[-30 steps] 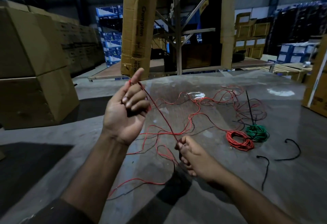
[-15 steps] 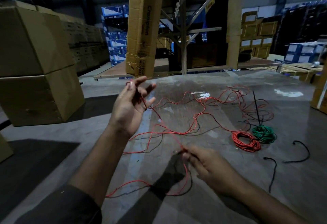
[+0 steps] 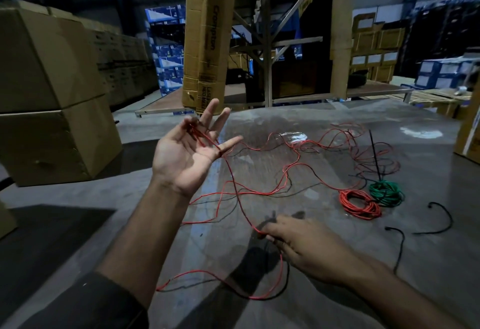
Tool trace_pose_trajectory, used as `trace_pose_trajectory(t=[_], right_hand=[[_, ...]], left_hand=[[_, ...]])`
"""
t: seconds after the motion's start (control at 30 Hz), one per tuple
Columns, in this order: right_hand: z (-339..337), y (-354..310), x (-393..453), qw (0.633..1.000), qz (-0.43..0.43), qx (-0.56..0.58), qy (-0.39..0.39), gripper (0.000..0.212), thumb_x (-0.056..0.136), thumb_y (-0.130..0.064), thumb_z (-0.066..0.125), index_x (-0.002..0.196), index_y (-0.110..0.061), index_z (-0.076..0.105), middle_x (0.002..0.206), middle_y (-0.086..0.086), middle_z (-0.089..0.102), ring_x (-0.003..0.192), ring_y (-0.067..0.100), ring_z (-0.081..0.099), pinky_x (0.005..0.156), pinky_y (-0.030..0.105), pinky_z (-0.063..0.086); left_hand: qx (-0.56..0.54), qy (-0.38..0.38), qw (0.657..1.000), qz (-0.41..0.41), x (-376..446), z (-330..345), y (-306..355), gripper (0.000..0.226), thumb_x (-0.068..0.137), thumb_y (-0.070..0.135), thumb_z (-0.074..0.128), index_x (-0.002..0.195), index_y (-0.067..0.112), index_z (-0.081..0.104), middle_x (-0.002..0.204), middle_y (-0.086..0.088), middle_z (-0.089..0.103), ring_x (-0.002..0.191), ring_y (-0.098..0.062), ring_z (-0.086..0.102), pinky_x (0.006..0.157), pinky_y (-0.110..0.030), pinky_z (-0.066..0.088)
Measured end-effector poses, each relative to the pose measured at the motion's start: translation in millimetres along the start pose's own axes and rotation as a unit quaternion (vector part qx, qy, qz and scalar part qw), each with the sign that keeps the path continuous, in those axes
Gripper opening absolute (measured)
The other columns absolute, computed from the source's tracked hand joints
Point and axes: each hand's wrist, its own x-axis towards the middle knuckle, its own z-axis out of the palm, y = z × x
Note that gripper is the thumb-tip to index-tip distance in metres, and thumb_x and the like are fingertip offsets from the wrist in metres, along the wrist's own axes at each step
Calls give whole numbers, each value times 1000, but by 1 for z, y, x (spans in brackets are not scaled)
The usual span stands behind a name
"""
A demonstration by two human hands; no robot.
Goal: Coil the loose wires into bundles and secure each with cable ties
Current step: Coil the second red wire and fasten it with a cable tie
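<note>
A long loose red wire (image 3: 255, 193) sprawls in tangles over the grey surface (image 3: 324, 263). My left hand (image 3: 189, 154) is raised palm up with its fingers spread. The wire crosses the palm, and my thumb pins its end near the base of the forefinger. From there the wire drops to my right hand (image 3: 306, 248), which is low over the surface and pinches it between thumb and fingertips. A coiled red bundle (image 3: 361, 205) and a coiled green bundle (image 3: 387, 193) lie side by side at the right. Three black cable ties lie nearby: one straight (image 3: 375, 157), two curved (image 3: 439, 220) (image 3: 397, 248).
Stacked cardboard boxes (image 3: 52, 94) stand at the left. A tall carton (image 3: 205, 42) leans on a metal rack (image 3: 267, 55) behind the surface. Another box (image 3: 470, 141) sits at the right edge, and more cartons fill the background.
My left hand has uncurled from a closed grip to spread fingers. My right hand has slid down along the wire towards the surface.
</note>
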Motion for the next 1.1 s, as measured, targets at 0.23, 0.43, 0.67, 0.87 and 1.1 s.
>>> trace_pose_trajectory(t=[0.23,0.43,0.67,0.87,1.1], right_hand=[[-17,-19,-1,995,-81,55,-5,35,100,-55,22,123,-43,45,106,-13,51,100,11,56,79,41,47],[-41,-6,11,952,28,206,224,24,101,-44,37,99,-35,60,88,-13,55,82,5,55,67,26,45],[-57,13,36,899,93,209,373,27,105,-33,44,93,-18,63,89,-1,59,84,15,58,71,35,49],[-57,25,48,895,129,198,378,37,100,-44,47,82,-14,59,75,-2,53,66,8,47,55,16,34],[-28,12,48,871,147,428,191,51,95,-57,35,79,-17,62,55,-11,38,47,4,33,49,25,27]], left_hand=[[198,21,978,59,12,-7,-6,36,108,27,23,79,24,45,130,-8,67,129,-19,57,110,-68,23],[588,-15,808,14,2,-26,-39,35,109,20,24,90,11,52,78,-8,73,97,-15,70,97,-35,43],[494,-107,851,-141,-26,-20,-65,36,106,17,28,86,4,56,65,-16,33,56,-25,57,67,-30,48],[213,-114,944,-227,-35,-9,-59,33,96,24,37,86,9,65,60,5,17,48,-9,14,42,-22,12],[-13,-200,953,-225,-30,-2,-39,17,100,22,40,84,21,45,58,8,25,46,-5,20,40,-20,19]])
